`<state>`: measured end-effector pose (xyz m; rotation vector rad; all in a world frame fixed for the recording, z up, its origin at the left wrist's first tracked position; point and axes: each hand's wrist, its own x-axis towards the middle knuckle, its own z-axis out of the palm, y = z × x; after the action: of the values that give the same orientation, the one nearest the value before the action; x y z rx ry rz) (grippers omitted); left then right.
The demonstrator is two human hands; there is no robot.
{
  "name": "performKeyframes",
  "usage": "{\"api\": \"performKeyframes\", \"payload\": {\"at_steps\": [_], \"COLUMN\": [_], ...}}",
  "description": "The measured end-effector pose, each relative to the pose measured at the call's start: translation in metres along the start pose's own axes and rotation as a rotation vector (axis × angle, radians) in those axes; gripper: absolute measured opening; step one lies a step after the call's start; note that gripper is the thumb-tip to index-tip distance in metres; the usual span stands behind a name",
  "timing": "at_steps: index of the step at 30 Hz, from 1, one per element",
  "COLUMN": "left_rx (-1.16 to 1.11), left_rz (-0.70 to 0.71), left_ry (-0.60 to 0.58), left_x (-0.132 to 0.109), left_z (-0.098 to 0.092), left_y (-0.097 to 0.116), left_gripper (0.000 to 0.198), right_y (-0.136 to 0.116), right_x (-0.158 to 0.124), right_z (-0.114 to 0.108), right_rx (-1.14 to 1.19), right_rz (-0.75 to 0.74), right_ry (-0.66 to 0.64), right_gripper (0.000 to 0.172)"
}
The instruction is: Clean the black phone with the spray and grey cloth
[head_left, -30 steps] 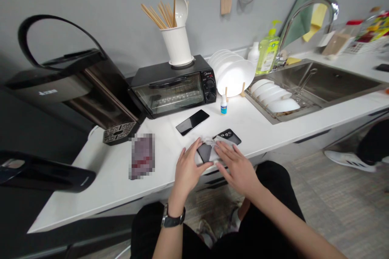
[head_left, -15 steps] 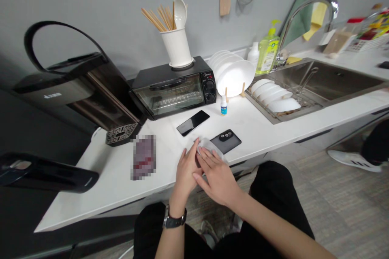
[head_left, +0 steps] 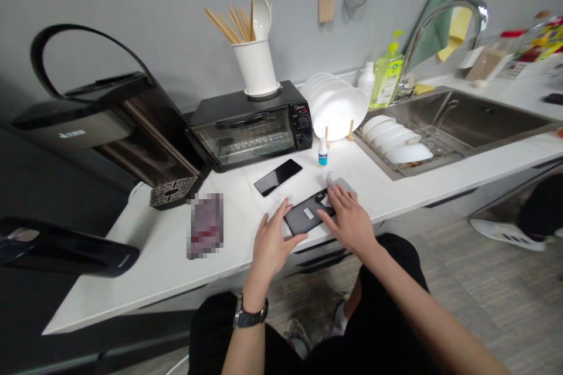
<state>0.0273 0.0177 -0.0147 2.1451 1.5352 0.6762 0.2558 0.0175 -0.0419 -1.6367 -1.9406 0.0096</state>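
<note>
A dark smartphone [head_left: 303,215] lies back side up near the counter's front edge, a small pale label on its back. My left hand [head_left: 272,240] steadies its left end, thumb along the near edge and fingers at the far corner. Under the fingers of my right hand [head_left: 350,220] is a light grey cloth [head_left: 345,184], pressed at the phone's camera end; part of the cloth is hidden. Farther back lies a second phone [head_left: 278,177] with its dark screen up. To its right stands a small white bottle [head_left: 323,155] with a blue label.
Behind are a black toaster oven [head_left: 250,135], a plate rack [head_left: 341,111] and a sink [head_left: 475,123] with bowls at its left. A black drinks machine [head_left: 145,135] and a blurred-out packet [head_left: 205,225] are on the left. Someone's shoe [head_left: 505,234] shows at right.
My hands, close together before, have moved apart. My right hand and the cloth have shifted right to the phone's camera end. The phone has moved left against my left hand.
</note>
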Motion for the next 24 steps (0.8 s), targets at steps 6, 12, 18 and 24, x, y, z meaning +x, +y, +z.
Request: {"api": "performKeyframes", "payload": {"at_steps": [6, 12, 18, 24], "left_rx": [0.018, 0.039, 0.031, 0.0], "left_rz": [0.032, 0.021, 0.024, 0.028], "left_ry": [-0.042, -0.018, -0.001, -0.027], "left_x": [-0.002, -0.003, 0.001, 0.0], "left_z": [0.001, 0.001, 0.001, 0.001], "left_y": [-0.01, -0.007, 0.0, -0.003], "left_gripper": [0.087, 0.089, 0.095, 0.089], "right_y": [-0.086, -0.048, 0.015, -0.048], "right_x": [-0.014, -0.03, -0.014, 0.002], "right_z": [0.013, -0.013, -0.024, 0.005], "right_rx": [0.229, 0.302, 0.152, 0.169], "right_rz": [-0.232, -0.287, -0.125, -0.121], "right_ry": [-0.127, -0.215, -0.12, -0.094], "right_gripper": [0.071, 0.054, 0.052, 0.061]}}
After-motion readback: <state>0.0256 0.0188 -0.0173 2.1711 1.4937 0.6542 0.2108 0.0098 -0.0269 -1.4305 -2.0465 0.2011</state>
